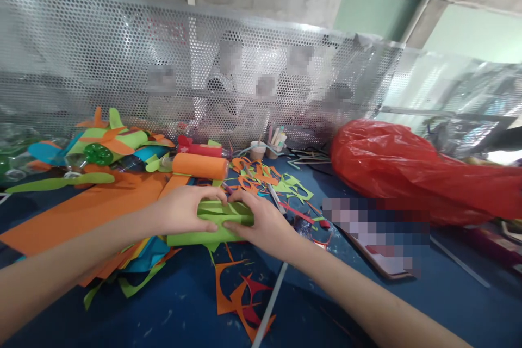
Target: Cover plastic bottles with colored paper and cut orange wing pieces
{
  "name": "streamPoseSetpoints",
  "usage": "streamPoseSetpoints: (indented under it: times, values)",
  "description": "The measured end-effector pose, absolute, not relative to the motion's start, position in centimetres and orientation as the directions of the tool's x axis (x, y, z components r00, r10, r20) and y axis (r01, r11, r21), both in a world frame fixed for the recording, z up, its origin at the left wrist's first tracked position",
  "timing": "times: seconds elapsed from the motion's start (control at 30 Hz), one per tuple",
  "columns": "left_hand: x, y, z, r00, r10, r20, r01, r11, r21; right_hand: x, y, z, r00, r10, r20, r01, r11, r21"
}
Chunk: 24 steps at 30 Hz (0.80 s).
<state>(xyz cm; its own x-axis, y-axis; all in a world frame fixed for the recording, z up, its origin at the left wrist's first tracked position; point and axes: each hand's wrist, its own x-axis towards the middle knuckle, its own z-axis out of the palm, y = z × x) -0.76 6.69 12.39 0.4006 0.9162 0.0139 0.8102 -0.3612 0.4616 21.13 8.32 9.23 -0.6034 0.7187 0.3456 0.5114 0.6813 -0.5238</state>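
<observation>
Both my hands hold a light green paper roll (pixel 212 236) low over the blue table. My left hand (pixel 183 211) grips its left part, thumb in front and fingers over the top. On the right part, my right hand (pixel 263 224) pinches the paper with thumb and fingers curled. The fingertips of the two hands nearly meet at the roll's middle. Whether anything lies inside the roll is hidden. Just behind it rests a plastic bottle wrapped in orange paper (pixel 199 166). Orange paper sheets (pixel 81 217) are stacked under and beside my left forearm.
Bottle planes with paper propellers (pixel 108 144) crowd the back left. Paper scraps (pixel 230 288), a thin whitish stick (pixel 271 304) and a marker (pixel 276 198) lie around. Cups of pens (pixel 258 149) stand before a perforated metal screen (pixel 122 54). At right are a red plastic bag (pixel 379 157) and a phone-like device (pixel 391 266).
</observation>
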Motion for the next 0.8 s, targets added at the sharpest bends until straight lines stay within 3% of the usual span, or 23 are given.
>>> streamPoseSetpoints:
  times: [0.17, 0.3, 0.47, 0.6, 0.8]
  values:
    - [-0.9, 6.0, 12.5, 0.397, 0.918, 0.025, 0.820, -0.367, 0.440, 20.9, 8.2, 9.3, -0.566, 0.752, 0.337, 0.545, 0.648, -0.532]
    - [-2.0, 5.5, 13.0, 0.450, 0.891, 0.056, 0.761, -0.416, 0.498, 21.2, 8.4, 9.4, -0.571, 0.745, 0.345, 0.500, 0.649, -0.574]
    - [-3.7, 5.3, 13.1, 0.474, 0.879, 0.047, 0.773, -0.441, 0.456, 21.4, 8.8, 9.5, -0.575, 0.746, 0.335, 0.467, 0.636, -0.614]
    - [-4.5, 5.3, 12.4, 0.453, 0.891, 0.040, 0.731, -0.397, 0.555, 21.3, 8.9, 9.7, -0.585, 0.743, 0.326, 0.474, 0.639, -0.606]
    - [-4.5, 5.1, 10.5, 0.395, 0.907, 0.144, 0.591, -0.371, 0.716, 21.2, 9.1, 9.7, -0.606, 0.715, 0.349, 0.469, 0.676, -0.569]
